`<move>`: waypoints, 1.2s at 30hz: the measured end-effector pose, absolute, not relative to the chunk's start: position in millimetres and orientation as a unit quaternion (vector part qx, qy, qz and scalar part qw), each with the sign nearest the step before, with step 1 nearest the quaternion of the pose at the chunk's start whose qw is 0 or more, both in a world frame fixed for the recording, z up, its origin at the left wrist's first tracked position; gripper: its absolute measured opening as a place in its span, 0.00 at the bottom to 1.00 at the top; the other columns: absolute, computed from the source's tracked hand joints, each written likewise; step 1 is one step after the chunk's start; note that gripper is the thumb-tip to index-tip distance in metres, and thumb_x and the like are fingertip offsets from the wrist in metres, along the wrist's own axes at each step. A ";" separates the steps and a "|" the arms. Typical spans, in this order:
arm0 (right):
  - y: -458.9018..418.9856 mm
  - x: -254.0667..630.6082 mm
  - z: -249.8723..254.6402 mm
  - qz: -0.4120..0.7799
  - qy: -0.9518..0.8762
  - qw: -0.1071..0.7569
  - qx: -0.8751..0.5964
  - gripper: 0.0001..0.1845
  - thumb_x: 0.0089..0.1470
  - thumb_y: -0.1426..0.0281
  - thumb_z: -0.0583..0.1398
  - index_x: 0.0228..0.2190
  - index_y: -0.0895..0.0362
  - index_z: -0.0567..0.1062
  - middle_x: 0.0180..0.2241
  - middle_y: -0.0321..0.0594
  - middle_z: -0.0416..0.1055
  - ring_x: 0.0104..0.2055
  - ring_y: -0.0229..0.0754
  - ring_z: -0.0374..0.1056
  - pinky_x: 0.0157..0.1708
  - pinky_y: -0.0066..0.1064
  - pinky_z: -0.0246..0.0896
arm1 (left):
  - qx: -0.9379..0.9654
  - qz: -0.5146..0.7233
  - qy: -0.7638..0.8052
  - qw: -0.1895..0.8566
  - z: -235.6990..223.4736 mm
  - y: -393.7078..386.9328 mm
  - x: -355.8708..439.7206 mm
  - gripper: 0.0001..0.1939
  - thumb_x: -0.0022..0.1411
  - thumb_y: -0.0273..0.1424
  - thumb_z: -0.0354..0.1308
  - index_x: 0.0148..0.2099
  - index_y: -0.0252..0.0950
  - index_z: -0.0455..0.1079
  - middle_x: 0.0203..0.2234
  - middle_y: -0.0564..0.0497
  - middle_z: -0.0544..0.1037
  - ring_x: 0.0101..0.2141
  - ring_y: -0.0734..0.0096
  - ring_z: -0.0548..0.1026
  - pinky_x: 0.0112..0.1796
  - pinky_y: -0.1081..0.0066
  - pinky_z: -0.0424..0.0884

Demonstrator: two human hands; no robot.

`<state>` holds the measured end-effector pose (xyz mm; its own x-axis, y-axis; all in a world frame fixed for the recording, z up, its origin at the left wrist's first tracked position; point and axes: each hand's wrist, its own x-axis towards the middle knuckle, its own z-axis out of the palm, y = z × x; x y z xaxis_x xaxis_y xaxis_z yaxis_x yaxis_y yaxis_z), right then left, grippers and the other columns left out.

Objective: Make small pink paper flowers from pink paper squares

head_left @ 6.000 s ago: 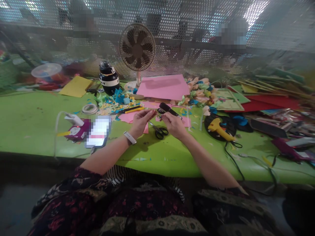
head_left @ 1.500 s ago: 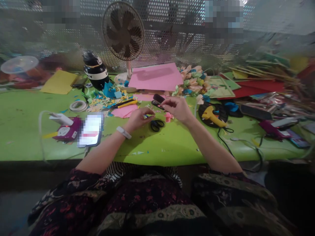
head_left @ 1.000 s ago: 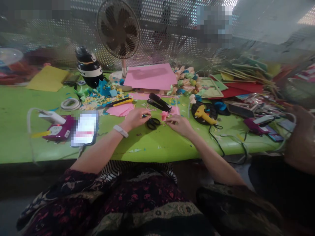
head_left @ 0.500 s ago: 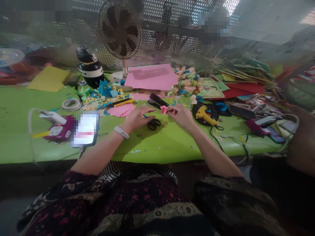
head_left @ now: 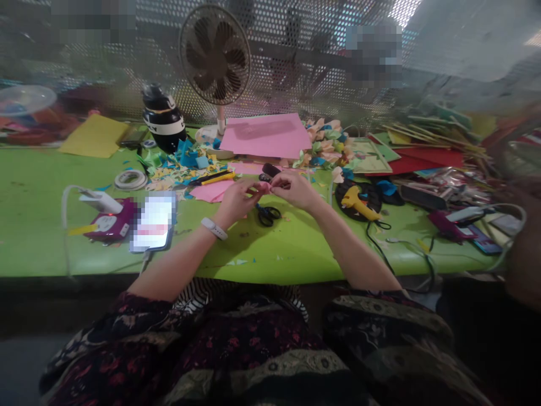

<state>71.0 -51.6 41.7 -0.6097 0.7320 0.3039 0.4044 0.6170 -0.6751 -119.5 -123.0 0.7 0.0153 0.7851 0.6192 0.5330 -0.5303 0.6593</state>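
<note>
A small folded piece of pink paper (head_left: 265, 187) is pinched between my two hands above the green table. The fingertips of my left hand (head_left: 237, 201) close on its left side; a white band circles that wrist. My right hand (head_left: 292, 189) grips the paper from the right. Black-handled scissors (head_left: 269, 215) lie just below the hands. Behind the fingers a black stapler-like tool (head_left: 270, 170) is partly hidden. Pink paper pieces (head_left: 211, 191) and a yellow cutter knife (head_left: 217, 177) lie to the left of my hands.
Left are a lit phone (head_left: 153, 221), a purple power block (head_left: 110, 220), a tape roll (head_left: 131, 180) and a black bottle (head_left: 163, 121). A fan (head_left: 215, 55) stands behind paper scraps. Right, a yellow glue gun (head_left: 359, 203) rests on a black disc; its cord trails forward. Another person's arm shows far right.
My right hand has brought the pink paper left to meet my left hand, whose fingers have closed on it. The view has shifted slightly.
</note>
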 end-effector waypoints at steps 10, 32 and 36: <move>-54.7 63.7 35.4 0.342 -0.809 0.303 -0.371 0.09 0.51 0.64 0.63 0.30 0.57 0.76 0.31 0.41 0.77 0.31 0.41 0.71 0.34 0.34 0.66 | 0.569 0.548 0.494 0.364 -2.7 -120.0 -123.0 0.19 0.55 0.46 0.68 0.35 0.34 0.74 0.29 0.48 0.80 0.27 0.69 0.77 0.23 0.71 0.76; -32.9 255.4 42.5 -0.043 -0.686 -0.095 -0.720 0.31 0.49 0.64 0.64 0.54 0.63 0.71 0.52 0.61 0.69 0.48 0.58 0.73 0.41 0.39 0.67 | 0.493 0.561 0.489 0.451 3.5 -123.2 -120.0 0.23 0.45 0.46 0.74 0.34 0.33 0.75 0.33 0.47 0.80 0.33 0.69 0.78 0.31 0.70 0.79; -22.7 263.6 34.8 -0.024 -0.694 -0.069 -0.716 0.26 0.49 0.63 0.63 0.49 0.64 0.76 0.49 0.60 0.72 0.48 0.55 0.71 0.41 0.36 0.65 | 0.482 0.571 0.483 0.456 3.7 -122.8 -119.6 0.25 0.42 0.47 0.75 0.32 0.33 0.74 0.32 0.47 0.80 0.33 0.69 0.77 0.32 0.69 0.79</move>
